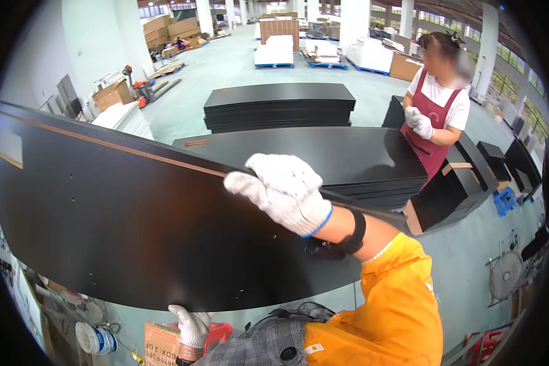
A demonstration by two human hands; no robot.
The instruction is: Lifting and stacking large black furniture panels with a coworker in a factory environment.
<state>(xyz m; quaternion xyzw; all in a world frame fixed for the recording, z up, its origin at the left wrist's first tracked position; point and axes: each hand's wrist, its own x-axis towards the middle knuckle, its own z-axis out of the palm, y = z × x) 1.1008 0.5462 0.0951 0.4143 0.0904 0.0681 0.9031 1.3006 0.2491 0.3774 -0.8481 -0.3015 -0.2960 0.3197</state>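
A long, flat black panel (134, 213) reaches leftward past my left grip (192, 327), which meets its lower edge, how closed I cannot tell; my right grip (285, 190) clasps its upper edge, stacked black boards (354, 149) beyond.

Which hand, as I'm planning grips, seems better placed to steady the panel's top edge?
Probably the right hand: it lies across the top edge of the panel; the left hand is at the bottom edge.
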